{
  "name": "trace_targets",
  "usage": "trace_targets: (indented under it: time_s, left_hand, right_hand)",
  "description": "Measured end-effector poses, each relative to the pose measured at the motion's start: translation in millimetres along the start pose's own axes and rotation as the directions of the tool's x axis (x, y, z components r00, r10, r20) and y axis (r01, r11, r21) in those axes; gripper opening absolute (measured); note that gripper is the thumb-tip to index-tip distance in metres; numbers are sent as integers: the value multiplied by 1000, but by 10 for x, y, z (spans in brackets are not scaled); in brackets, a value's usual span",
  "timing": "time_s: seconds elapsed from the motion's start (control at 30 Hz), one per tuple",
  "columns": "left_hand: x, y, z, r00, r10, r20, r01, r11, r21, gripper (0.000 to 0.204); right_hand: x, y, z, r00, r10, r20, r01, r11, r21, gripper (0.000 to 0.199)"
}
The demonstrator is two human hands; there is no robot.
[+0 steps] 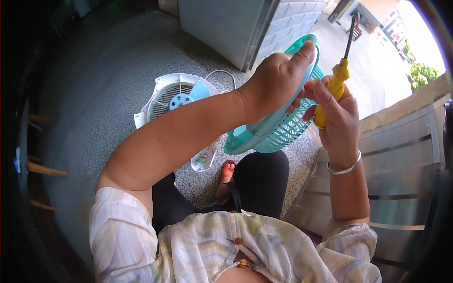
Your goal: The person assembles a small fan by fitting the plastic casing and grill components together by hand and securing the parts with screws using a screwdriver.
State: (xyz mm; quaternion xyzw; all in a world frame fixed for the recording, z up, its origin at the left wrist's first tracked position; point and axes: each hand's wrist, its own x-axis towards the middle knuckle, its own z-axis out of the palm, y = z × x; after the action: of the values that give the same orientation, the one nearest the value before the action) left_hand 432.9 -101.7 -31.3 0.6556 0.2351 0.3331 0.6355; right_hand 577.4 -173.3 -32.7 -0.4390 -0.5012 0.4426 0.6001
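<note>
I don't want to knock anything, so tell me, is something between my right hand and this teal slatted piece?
Nothing visible is. Fingers of your right hand appear to touch the teal slatted piece, near your left hand. The yellow screwdriver sits in that right grip, its shaft pointing up.

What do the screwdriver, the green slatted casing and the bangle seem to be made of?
Screwdriver: glossy yellow handle, probably hard plastic given its highlights; slim dark shaft, likely steel. Green slatted casing: smooth, semi-gloss, likely moulded plastic, judging by its even colour and thin ribs. Bangle: shiny, silvery, apparently metal from its bright reflections; type unclear.
</note>
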Motion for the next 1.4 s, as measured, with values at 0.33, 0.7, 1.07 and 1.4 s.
trace_targets:
  time_s: [0.33,0.7,1.07,1.4]
  left_hand:
    - [547,-366,285,996,66,57,-66,998,-3,18]
    - [797,-1585,321,965,-263,-2,263,963,-68,14]
    - [983,-1868,323,898,-435,-61,425,896,-127,45]
    - [1032,-1925,134,844,-521,132,524,743,-417,54]
  right_hand:
    - [-269,226,-1226,894,-70,-443,151,977,149,16]
    - [-1906,4242,-1932,128,834,-537,-810,401,429,8]
    - [-403,2417,-1440,789,97,-607,-131,991,-12,18]
    - [41,2031,-671,957,90,-275,-100,995,-23,27]
